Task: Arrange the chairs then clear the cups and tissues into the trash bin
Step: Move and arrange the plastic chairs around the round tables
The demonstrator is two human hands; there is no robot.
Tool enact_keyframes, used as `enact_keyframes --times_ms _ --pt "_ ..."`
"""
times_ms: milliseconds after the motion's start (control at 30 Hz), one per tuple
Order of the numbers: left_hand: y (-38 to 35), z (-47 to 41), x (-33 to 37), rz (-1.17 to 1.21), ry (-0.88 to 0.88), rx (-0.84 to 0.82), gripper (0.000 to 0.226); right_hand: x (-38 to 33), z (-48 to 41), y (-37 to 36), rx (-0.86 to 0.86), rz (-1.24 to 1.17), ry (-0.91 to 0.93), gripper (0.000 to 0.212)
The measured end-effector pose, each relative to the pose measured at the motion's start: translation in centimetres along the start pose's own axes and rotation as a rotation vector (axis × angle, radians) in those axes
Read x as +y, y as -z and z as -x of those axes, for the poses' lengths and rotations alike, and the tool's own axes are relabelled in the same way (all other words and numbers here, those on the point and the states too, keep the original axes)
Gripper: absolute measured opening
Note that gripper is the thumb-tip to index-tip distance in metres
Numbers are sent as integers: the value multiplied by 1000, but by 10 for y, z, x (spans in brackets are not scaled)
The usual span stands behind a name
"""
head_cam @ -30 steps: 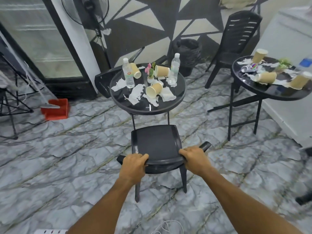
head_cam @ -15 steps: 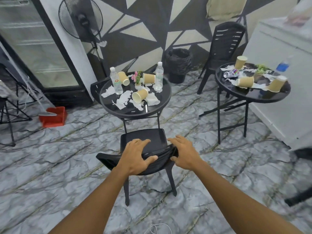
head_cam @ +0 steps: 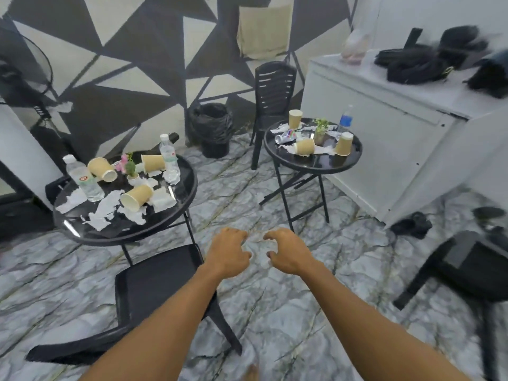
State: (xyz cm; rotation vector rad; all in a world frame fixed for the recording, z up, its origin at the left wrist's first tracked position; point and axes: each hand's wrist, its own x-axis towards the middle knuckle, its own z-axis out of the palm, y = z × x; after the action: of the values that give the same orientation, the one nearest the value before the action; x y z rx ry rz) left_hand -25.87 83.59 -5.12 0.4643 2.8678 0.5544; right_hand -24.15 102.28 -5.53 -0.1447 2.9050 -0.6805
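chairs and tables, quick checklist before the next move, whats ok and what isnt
1. Both hands free: ok, left hand and right hand hold nothing.
2. Near chair tucked at left table: ok, seat edge under the rim.
3. Chair at lower right placed: not ok, away from both tables.
4. Far chair at right table: ok.
5. Cups and tissues cleared: not ok, both tables littered.
6. Trash bin reachable: ok, open floor before it.

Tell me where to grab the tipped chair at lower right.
Likely by a leg: the tipped chair lies on its side at frame right, legs pointing toward the right hand. Come from its left; its backrest is out of view.
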Motion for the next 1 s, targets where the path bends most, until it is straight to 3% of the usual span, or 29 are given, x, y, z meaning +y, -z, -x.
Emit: enact_keyframes --times_ms 267,467,767,1000 --pt "-13 -150 9 98 35 -11 51 62 -122 37 -63 32 -48 49" --pt "3 -235 20 117 113 32 35 87 -209 82 -47 -21 -57 47" --pt "6 -391 6 98 183 7 53 146 -358 114 -145 26 -23 48" --pt "35 -507 -33 122 375 59 54 155 -513 135 -280 18 100 47"
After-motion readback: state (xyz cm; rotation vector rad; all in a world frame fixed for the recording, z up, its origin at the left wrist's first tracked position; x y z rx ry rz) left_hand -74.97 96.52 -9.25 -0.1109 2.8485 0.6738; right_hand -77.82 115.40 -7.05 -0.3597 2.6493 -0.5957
